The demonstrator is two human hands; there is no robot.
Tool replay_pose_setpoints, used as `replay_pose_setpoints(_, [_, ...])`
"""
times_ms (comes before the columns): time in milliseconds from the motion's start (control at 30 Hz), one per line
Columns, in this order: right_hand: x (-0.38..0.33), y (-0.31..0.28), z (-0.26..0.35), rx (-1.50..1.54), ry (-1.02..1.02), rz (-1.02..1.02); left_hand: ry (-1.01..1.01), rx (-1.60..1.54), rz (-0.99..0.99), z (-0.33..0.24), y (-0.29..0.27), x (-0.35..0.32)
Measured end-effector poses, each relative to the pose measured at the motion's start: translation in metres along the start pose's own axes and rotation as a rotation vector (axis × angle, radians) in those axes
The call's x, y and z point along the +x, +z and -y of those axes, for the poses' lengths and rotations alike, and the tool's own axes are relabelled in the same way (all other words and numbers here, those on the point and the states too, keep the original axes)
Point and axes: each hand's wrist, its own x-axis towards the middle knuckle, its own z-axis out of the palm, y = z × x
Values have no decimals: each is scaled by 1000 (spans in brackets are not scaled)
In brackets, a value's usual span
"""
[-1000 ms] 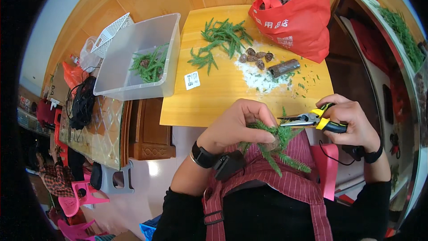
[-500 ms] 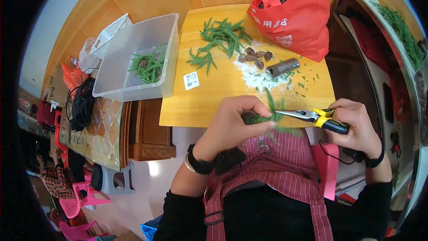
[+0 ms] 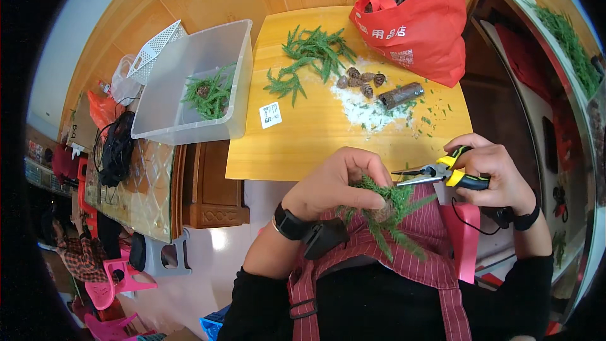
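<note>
My left hand [image 3: 334, 183] pinches a bunch of green artificial sprigs [image 3: 394, 218] between thumb and fingers, over my lap in front of the table edge. A brownish, cone-like piece shows at the bunch's middle, partly covered by the thumb. In my right hand [image 3: 495, 173] are long-nose pliers [image 3: 435, 172] with black-and-yellow handles. The jaws stand apart, their tips right beside the sprigs, close to my left fingertips. Whether the tips touch the sprigs I cannot tell.
On the yellow table [image 3: 278, 155] are loose green sprigs [image 3: 322, 50], several pine cones [image 3: 366, 79], a dark cylinder [image 3: 401, 95], white crumbs [image 3: 366, 113] and a white label [image 3: 270, 115]. A red bag [image 3: 416, 31] of cones stands behind. At left is a clear plastic bin [image 3: 237, 110] with a sprig bunch.
The sprig bunch has turned in my left hand and lowered toward my lap, its branches now spreading downward. The pliers have opened wider and shifted slightly.
</note>
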Motion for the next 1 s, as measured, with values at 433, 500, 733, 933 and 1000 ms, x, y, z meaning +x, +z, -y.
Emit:
replay_pose_setpoints(433, [-2, 1, 3, -131, -30, -68, 99, 251, -164, -2, 2, 3])
replay_pose_setpoints(500, [-4, 5, 8, -288, 89, -110, 241, 613, -291, 1, 4, 5])
replay_pose_setpoints(733, [-3, 6, 7, -163, 122, -115, 158, 238, -271, -1, 6, -1])
replay_pose_setpoints(933, [-1, 3, -1, 0, 71, -31, 29, -5, -33, 6, -3, 1])
replay_pose_setpoints(1000, [-1, 4, -4, 16, 34, -33, -1, -46, -22, 9, -3, 1])
